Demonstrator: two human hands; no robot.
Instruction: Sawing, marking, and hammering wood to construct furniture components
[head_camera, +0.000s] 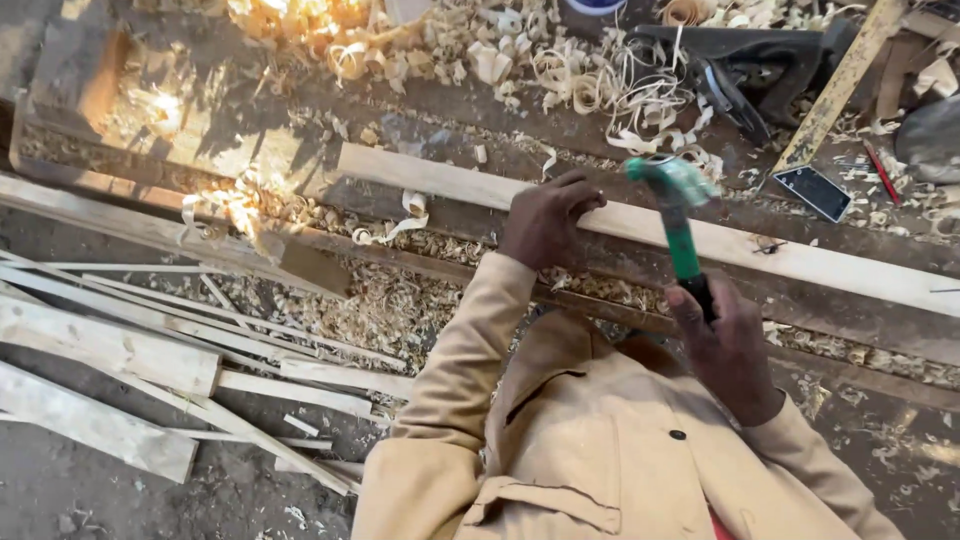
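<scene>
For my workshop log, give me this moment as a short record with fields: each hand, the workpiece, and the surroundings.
left hand: pressing down on the long wooden plank
right hand: gripping the green-handled hammer, head raised over the plank
bench: dark, worn, strewn with wood shavings
lower left: loose timber offcuts
sleeves: tan jacket

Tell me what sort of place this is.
Most likely a carpentry workshop. Curled wood shavings litter the workbench, offcut planks lie below it, and the right hand holds a green hammer over a pale wooden strip that the left hand steadies.
</scene>
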